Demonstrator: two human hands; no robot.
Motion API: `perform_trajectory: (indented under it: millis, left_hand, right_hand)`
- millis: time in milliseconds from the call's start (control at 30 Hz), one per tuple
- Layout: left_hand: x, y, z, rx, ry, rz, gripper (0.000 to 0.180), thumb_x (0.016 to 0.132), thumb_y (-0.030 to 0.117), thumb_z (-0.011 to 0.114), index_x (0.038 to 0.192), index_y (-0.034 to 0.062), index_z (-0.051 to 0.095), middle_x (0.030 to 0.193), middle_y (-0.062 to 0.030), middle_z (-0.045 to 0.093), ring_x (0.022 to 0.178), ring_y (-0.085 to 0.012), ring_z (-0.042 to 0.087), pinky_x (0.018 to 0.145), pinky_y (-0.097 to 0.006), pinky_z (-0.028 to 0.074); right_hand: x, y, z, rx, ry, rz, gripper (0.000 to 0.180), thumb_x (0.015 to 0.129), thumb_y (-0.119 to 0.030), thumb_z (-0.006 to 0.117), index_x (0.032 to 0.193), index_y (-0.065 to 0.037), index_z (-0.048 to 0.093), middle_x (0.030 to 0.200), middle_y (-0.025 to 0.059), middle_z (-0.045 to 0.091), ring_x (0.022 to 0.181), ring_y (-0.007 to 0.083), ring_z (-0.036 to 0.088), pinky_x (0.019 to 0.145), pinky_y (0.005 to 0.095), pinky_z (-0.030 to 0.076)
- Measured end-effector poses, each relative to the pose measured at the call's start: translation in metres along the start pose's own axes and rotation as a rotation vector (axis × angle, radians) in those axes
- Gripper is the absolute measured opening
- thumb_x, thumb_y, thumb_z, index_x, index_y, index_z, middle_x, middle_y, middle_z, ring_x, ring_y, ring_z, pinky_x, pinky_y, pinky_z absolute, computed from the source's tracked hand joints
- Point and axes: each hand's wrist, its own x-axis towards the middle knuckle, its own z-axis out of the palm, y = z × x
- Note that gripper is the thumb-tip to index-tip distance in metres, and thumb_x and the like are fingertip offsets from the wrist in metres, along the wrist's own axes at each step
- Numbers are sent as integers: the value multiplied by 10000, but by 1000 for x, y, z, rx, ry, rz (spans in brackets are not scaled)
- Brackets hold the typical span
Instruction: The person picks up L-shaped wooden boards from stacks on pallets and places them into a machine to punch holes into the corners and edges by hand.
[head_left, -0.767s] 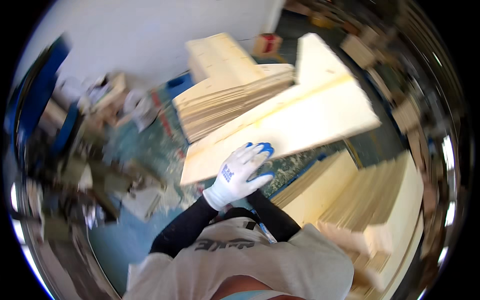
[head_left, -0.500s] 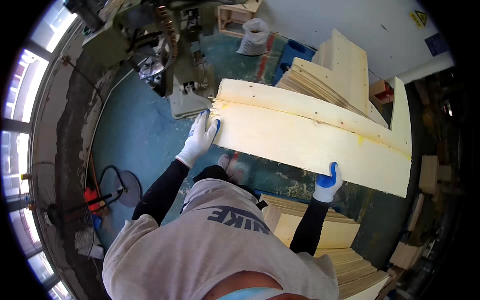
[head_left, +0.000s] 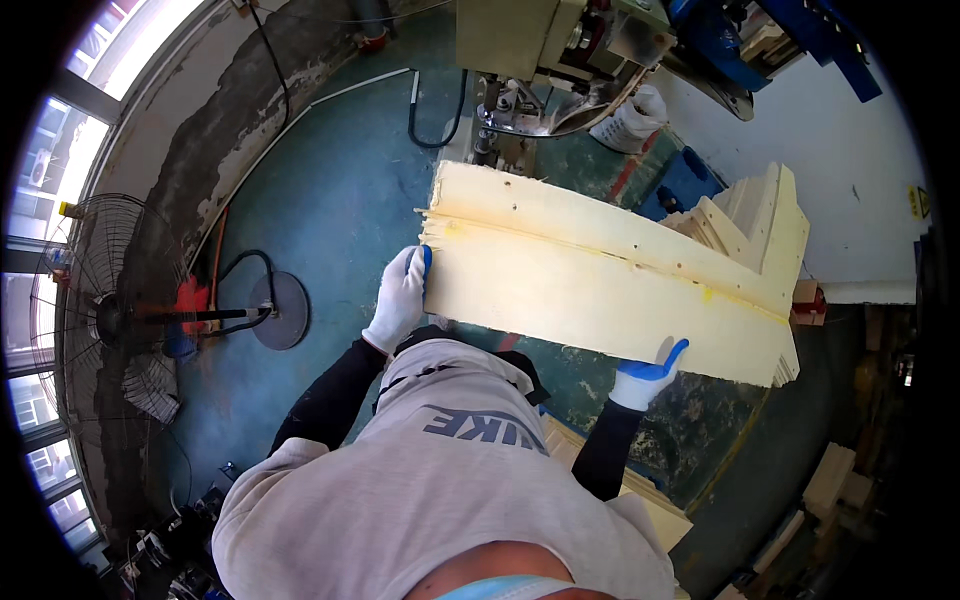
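Starting at the left, we see a fan with a thin wire cage and a flat, dark, disc-shaped base on the scuffed blue-green floor. Our left hand, in a white knit glove with blue coating, is closed around the left end of a pale wooden board, which we hold lengthwise in front of our body, above the floor. Its left end is ragged and splintery, its face smooth with small dark marks, and a yellowish seam runs along it. Our right hand grasps the near edge toward the right, thumb on top. Far beyond stand a bulging white sack and, farther right, angular, layered pale wood. As for what is hidden, the metal machine is cut off at the far edge, our right fingers disappear under the board, and its far right corner blends confusingly with the wood behind. Wooden pieces at right sink into shadow.
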Motion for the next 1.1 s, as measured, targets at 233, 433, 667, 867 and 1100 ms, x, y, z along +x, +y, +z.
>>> perform_trajectory:
  millis: [233, 433, 667, 867, 1100]
  left_hand:
    - [71, 1, -47, 22, -13, 23, 411, 1088, 340, 460, 1075, -30, 639, 791, 2, 583, 711, -80, 470, 646, -273, 429]
    - [106, 11, -59, 82, -1, 12, 403, 1087, 313, 458, 1120, -48, 634, 846, -30, 632, 759, -96, 511, 708, -284, 456]
    - [166, -7, -44, 151, 81, 258, 429, 1058, 213, 505, 1409, -34, 509, 941, -153, 674, 844, -160, 592, 827, -322, 503]
    - [172, 16, -47, 230, -82, 72, 472, 1034, 175, 517, 1487, 56, 457, 800, -188, 584, 708, -147, 550, 717, -314, 494]
    - [174, 12, -55, 199, -123, 72, 447, 1043, 139, 497, 1475, 26, 467, 891, -212, 657, 792, -162, 596, 790, -301, 499]
  right_hand:
    - [17, 71, 37, -60, -93, 195, 427, 1060, -329, 522, 1356, -24, 556, 1337, 97, 626, 1220, 240, 600, 1043, 404, 477]
    - [25, 92, 73, -38, -72, 131, 417, 1054, -312, 537, 1351, -20, 557, 1330, 105, 629, 1223, 240, 601, 1053, 404, 477]
    - [51, 97, 83, -75, -32, 105, 395, 1047, -280, 555, 1341, -16, 560, 1342, 110, 623, 1218, 242, 609, 1042, 406, 496]
    - [50, 104, 60, -61, -21, 110, 429, 1048, -282, 556, 1385, -20, 520, 1391, 118, 587, 1292, 252, 561, 1100, 423, 466]
    - [38, 105, 64, 68, 53, 31, 463, 1035, -362, 552, 1381, -53, 540, 1384, 114, 594, 1270, 271, 573, 1074, 453, 477]
